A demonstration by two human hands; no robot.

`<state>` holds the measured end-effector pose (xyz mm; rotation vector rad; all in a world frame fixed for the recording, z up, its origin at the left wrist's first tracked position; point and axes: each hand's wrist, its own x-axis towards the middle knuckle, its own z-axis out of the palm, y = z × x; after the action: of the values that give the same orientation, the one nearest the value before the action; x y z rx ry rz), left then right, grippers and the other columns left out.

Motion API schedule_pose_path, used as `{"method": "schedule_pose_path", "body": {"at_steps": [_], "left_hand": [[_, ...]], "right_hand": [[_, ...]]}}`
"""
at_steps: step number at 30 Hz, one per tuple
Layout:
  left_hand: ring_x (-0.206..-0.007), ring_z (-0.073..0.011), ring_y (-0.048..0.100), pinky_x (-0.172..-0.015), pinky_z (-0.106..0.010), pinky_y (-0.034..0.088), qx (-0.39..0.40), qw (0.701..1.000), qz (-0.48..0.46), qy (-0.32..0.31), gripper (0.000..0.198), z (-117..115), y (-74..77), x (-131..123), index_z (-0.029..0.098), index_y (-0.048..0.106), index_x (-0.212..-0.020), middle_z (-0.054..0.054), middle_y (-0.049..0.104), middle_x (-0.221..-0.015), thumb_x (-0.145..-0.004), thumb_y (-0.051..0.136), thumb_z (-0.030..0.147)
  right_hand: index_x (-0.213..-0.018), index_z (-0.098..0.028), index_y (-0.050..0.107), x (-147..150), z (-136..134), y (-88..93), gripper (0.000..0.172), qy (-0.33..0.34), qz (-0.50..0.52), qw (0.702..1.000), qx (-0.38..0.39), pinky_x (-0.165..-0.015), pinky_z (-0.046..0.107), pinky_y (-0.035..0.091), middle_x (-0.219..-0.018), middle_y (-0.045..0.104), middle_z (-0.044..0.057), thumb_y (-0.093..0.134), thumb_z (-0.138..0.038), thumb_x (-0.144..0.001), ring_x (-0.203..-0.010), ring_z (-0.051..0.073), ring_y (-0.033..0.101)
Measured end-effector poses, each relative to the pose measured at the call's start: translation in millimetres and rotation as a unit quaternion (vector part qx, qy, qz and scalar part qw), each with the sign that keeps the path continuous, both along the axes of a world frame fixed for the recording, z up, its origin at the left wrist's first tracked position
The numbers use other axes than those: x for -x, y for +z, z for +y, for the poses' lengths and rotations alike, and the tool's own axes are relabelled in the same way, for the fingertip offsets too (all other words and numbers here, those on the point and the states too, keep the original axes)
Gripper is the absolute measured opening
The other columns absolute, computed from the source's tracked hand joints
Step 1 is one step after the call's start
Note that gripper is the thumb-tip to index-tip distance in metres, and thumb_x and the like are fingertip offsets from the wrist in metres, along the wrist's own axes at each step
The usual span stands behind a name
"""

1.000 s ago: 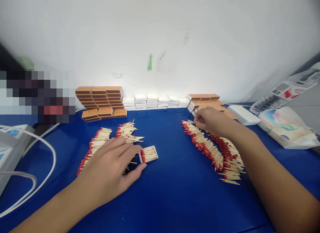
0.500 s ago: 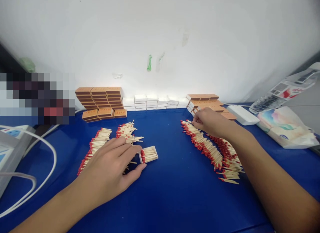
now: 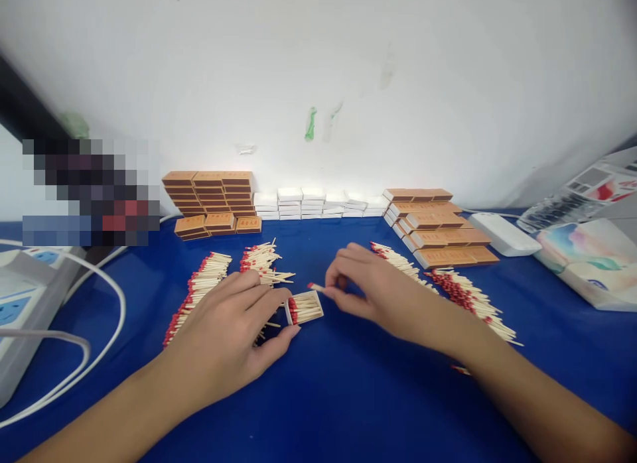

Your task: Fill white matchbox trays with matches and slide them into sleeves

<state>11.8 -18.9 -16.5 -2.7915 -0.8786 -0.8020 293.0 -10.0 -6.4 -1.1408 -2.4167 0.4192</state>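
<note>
My left hand (image 3: 243,317) grips the near end of a small white matchbox tray (image 3: 321,313) between thumb and fingers. Inside it lie several red-tipped matches (image 3: 304,308), heads toward that hand. Just right of the tray, my right hand (image 3: 365,287) pinches a match (image 3: 317,287), its red head pointing left. Rows of loose matches lie on both sides: one pile (image 3: 206,277) partly behind my left hand, another (image 3: 261,261) beyond its fingers. On the right, one pile (image 3: 401,261) is partly covered by my right hand, and a further pile (image 3: 478,300) lies past the forearm.
Brown matchboxes (image 3: 209,191) are stacked at the back left, and more (image 3: 438,231) at the back right. White trays (image 3: 301,204) line the wall between them. A white block (image 3: 503,234), a tissue pack (image 3: 587,264) and a plastic bottle (image 3: 572,194) stand right. White cables (image 3: 119,317) curve at left.
My right hand has moved left from the right-hand match pile to beside the tray, now with a match in its fingertips. My left hand still holds the tray. The view has shifted slightly.
</note>
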Motion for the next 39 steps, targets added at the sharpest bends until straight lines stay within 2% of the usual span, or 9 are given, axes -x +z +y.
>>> {"method": "schedule_pose_path", "body": {"at_steps": [4,8,16,19,24,28,32,36,39], "left_hand": [[-0.086,-0.0243,0.066,-0.078,-0.04,0.056,0.006,1.0,-0.014,-0.01,0.017,0,-2.1,-1,0.014,0.072,-0.114,-0.007,0.074,-0.091,-0.104,0.067,0.027],[-0.086,-0.0242,0.065,-0.078,-0.039,0.055,0.022,1.0,-0.013,-0.019,0.016,-2,-1.9,-2,0.014,0.072,-0.114,-0.006,0.073,-0.091,-0.103,0.069,0.025],[-0.084,-0.0223,0.065,-0.077,-0.037,0.054,0.023,0.999,-0.02,-0.017,0.013,-1,0.7,-3,0.016,0.072,-0.113,-0.005,0.073,-0.09,-0.104,0.068,0.024],[-0.083,-0.0224,0.065,-0.077,-0.038,0.054,0.022,1.0,-0.016,-0.015,0.013,-1,0.9,-3,0.016,0.072,-0.113,-0.005,0.074,-0.089,-0.104,0.068,0.025],[-0.083,-0.0221,0.066,-0.076,-0.037,0.055,0.015,1.0,-0.021,-0.015,0.014,-2,1.9,-3,0.017,0.072,-0.114,-0.004,0.074,-0.087,-0.104,0.068,0.026],[-0.085,-0.023,0.068,-0.078,-0.037,0.057,0.018,0.999,-0.023,-0.015,0.015,-2,1.4,-3,0.017,0.072,-0.116,-0.005,0.076,-0.089,-0.103,0.068,0.026],[-0.088,-0.024,0.068,-0.082,-0.039,0.057,0.023,0.999,-0.023,-0.02,0.017,-3,-0.3,-3,0.016,0.072,-0.116,-0.006,0.077,-0.094,-0.103,0.069,0.025],[-0.088,-0.0236,0.068,-0.083,-0.039,0.057,0.027,0.999,-0.023,-0.022,0.017,-3,-0.2,-2,0.015,0.072,-0.117,-0.007,0.077,-0.095,-0.104,0.069,0.025],[-0.087,-0.0235,0.068,-0.081,-0.038,0.057,0.02,0.999,-0.021,-0.019,0.016,-3,0.7,-3,0.016,0.072,-0.116,-0.006,0.075,-0.091,-0.104,0.068,0.026]], "right_hand": [[-0.094,-0.022,0.059,19,-6,-7.2,0.016,0.037,-0.007,0.997,-0.073,-0.081,0.036,0.048,-0.096,0.069,0.005,0.065,-0.011,-0.103,-0.089,0.022,0.059],[-0.092,-0.022,0.061,21,-3,-11.3,0.016,0.043,-0.043,0.987,-0.146,-0.08,0.038,0.048,-0.092,0.068,0.007,0.064,-0.012,-0.104,-0.087,0.024,0.056],[-0.092,-0.018,0.067,23,-3,-13.4,0.018,0.048,-0.101,0.973,-0.202,-0.08,0.039,0.05,-0.091,0.07,0.01,0.059,-0.012,-0.107,-0.086,0.025,0.056],[-0.094,-0.019,0.068,23,-6,-9.8,0.018,0.059,-0.09,0.975,-0.193,-0.082,0.039,0.051,-0.091,0.07,0.009,0.059,-0.011,-0.108,-0.087,0.025,0.058],[-0.102,-0.02,0.069,13,-5,-5.2,0.012,0.046,-0.03,0.99,-0.128,-0.082,0.037,0.051,-0.097,0.069,0.008,0.06,-0.018,-0.11,-0.093,0.024,0.061],[-0.103,-0.022,0.069,7,-2,-8.0,0.007,0.044,-0.002,0.996,-0.08,-0.079,0.034,0.05,-0.098,0.068,0.006,0.065,-0.021,-0.109,-0.093,0.022,0.062],[-0.104,-0.021,0.069,14,-4,-13.4,0.008,0.041,0.009,0.998,-0.049,-0.074,0.031,0.049,-0.099,0.068,0.006,0.064,-0.016,-0.107,-0.089,0.02,0.064],[-0.105,-0.02,0.07,16,-4,-12.8,0.01,0.041,0.006,0.997,-0.059,-0.074,0.031,0.05,-0.1,0.069,0.006,0.062,-0.014,-0.107,-0.088,0.019,0.065],[-0.106,-0.022,0.071,-8,9,-3.1,0.012,0.007,0.002,0.994,-0.11,-0.079,0.034,0.051,-0.099,0.071,0.007,0.06,-0.018,-0.108,-0.091,0.022,0.066]]}}
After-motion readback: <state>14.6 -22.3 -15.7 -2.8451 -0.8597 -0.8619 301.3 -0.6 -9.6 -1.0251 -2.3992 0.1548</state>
